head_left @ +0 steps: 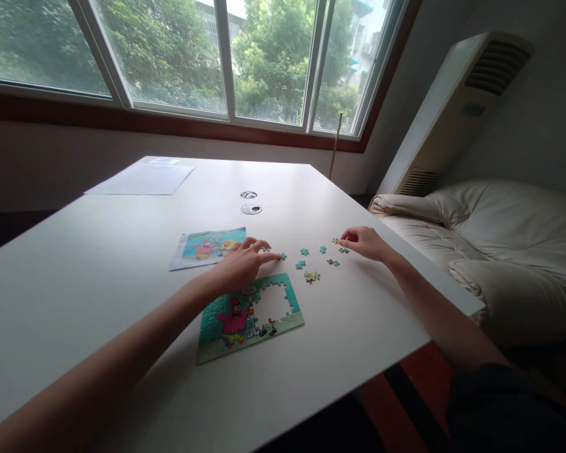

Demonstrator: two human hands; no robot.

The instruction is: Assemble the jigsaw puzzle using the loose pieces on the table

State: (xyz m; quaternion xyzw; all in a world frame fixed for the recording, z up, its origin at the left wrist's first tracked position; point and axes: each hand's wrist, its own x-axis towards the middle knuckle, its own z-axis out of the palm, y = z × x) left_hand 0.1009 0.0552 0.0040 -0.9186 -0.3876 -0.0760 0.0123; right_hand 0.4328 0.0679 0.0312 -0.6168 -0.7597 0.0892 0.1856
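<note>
A partly assembled cartoon jigsaw puzzle (233,321) lies on the white table, with a gap in its upper right middle. My left hand (245,261) reaches over its top edge, fingers spread, the index fingertip at a teal puzzle piece (283,256). Further right, my right hand (364,243) has thumb and forefinger pinched at a small yellowish puzzle piece (335,241). Another puzzle piece (343,250) lies just below those fingertips. Between the hands are several loose teal pieces (304,251) and a joined yellow cluster (311,276). Behind my left hand lies a picture sheet (202,247), partly covered.
Two round inserts (251,209) are set in the table (122,264) toward the window. Papers (139,179) lie at the far left corner. Beyond the right edge stand a cream leather sofa (514,239) and a tall air conditioner (446,113).
</note>
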